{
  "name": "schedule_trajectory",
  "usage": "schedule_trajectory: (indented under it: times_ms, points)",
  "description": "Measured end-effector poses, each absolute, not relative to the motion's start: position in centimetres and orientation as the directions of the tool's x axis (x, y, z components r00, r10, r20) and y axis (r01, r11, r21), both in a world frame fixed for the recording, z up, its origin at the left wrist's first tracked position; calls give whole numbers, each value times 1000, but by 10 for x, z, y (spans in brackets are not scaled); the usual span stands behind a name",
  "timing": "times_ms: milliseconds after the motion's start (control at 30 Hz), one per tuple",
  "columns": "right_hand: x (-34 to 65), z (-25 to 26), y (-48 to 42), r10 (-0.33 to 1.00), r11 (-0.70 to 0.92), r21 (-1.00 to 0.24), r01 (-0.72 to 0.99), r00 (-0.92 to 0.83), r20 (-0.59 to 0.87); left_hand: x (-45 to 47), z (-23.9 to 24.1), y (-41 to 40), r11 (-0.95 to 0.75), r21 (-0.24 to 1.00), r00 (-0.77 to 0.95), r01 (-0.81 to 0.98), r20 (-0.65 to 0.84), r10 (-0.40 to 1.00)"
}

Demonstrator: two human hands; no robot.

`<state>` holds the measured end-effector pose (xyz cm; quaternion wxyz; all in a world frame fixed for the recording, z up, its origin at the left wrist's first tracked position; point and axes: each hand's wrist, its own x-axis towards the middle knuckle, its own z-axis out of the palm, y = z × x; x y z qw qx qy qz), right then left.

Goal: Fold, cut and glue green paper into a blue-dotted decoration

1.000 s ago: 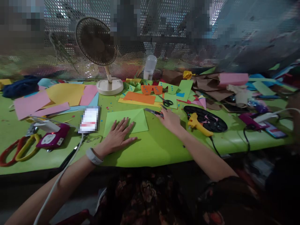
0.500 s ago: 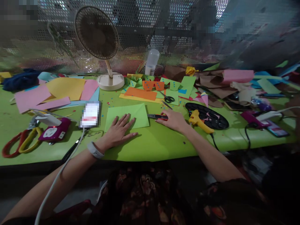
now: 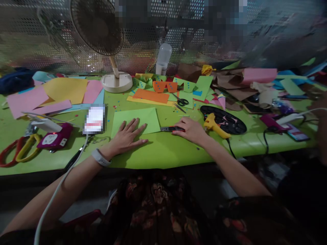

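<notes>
My left hand (image 3: 127,137) lies flat with spread fingers on a light green sheet of paper (image 3: 149,119). A pale band circles that wrist. Just right of the sheet, my right hand (image 3: 192,131) has its fingers closed over the handle of a utility knife (image 3: 170,129). The knife lies low on the table and its tip points left, at the sheet's lower right corner. Beyond that hand are a small pair of black scissors (image 3: 182,101) and tweezers (image 3: 180,108). A yellow glue gun (image 3: 216,126) rests to its right, against a black palette tray (image 3: 233,123).
At left are a phone (image 3: 94,118) with a cable, a purple power socket (image 3: 55,136) and large scissors (image 3: 28,148). A fan (image 3: 117,82), coloured papers (image 3: 66,90) and orange paper glasses (image 3: 165,86) stand at the back. Another person's arm (image 3: 322,126) shows at far right.
The view has tilted slightly down and shifted. My right hand and the knife have moved a little toward me, down beside the sheet's right edge. My left hand stays on the paper.
</notes>
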<state>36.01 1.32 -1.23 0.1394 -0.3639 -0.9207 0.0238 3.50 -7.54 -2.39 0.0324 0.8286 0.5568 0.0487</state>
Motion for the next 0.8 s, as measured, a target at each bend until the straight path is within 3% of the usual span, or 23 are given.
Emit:
schedule_trajectory:
  times_ms: [800]
  points:
    - [357, -16, -4, 705, 705, -140, 695, -665, 248, 35, -27, -74, -382, 133, 377, 915, 62, 924]
